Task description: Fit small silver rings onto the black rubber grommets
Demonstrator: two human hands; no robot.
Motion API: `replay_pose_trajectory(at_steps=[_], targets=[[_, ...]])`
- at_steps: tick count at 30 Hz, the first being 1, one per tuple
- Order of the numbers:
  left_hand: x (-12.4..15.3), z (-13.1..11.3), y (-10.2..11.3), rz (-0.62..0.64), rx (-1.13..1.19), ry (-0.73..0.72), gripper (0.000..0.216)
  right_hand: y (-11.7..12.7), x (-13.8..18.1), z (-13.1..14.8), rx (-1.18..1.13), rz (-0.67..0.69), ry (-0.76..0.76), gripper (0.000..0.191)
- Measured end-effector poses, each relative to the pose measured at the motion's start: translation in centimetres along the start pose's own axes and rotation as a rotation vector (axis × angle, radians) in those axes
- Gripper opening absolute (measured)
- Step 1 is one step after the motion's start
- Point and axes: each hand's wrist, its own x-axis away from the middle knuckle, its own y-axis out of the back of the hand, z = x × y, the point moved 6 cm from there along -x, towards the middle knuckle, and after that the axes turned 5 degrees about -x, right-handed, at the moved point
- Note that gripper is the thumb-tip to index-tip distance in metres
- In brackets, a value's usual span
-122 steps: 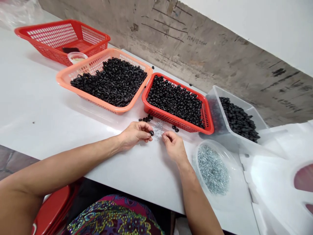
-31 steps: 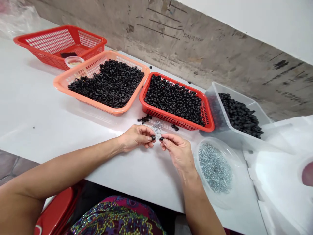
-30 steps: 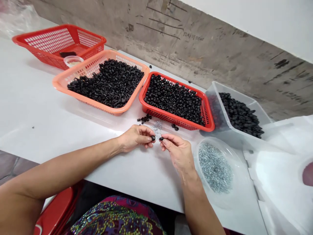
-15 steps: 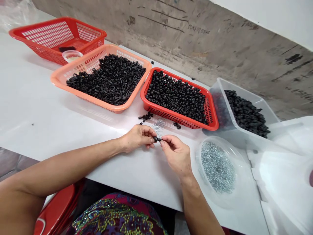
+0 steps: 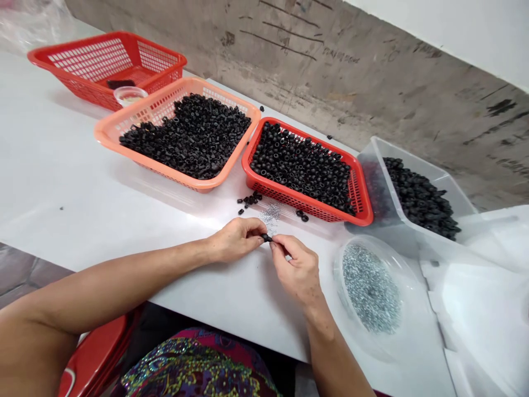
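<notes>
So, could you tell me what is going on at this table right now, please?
A person is working bare-handed at a white table. Their left hand and right hand meet at the fingertips around a small black bead, just beside a little scatter of silvery bits. Beyond the hands, a red basket, a peach basket and a clear plastic tub all hold black beads. A round clear dish holds more silvery bits.

Scuffed concrete wall, white-painted surface above; white table along wall; tiled floor lower left; red chair.
</notes>
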Motion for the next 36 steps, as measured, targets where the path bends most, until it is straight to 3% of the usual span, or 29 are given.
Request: replay_pose_trajectory(at_steps=[6,14,18,21,28,32,36], targets=[[0.3,0.1,-0.2,0.034,-0.129,0.018,0.014,-0.2,0.0,0.3,0.004,-0.003,0.031,0.016],[0.6,-0.2,-0.3,0.096,-0.039,0.004,0.012,-0.4,-0.1,-2.3,-0.377,0.094,-0.430,0.005],[0.7,-0.5,-0.2,0.105,-0.001,0.042,0.011,-1.1,0.0,-3.2,-0.530,0.162,-0.557,0.009],[0.8,-0.5,-0.1,0.084,-0.049,0.044,0.012,-1.3,0.0,-3.0,-0.469,0.156,-0.514,0.008],[1.1,-0.7,-0.1,0.010,-0.227,0.025,0.018,-1.0,-0.1,-0.6,-0.170,0.092,-0.186,0.013],[1.2,-1.7,-0.2,0.019,-0.151,-0.052,0.019,-1.2,-0.3,-2.3,-0.500,0.163,-0.384,0.002],[1.4,-2.6,-0.6,0.087,-0.091,-0.185,0.019,-1.7,-0.3,-3.6,-0.953,0.260,-0.578,0.019]])
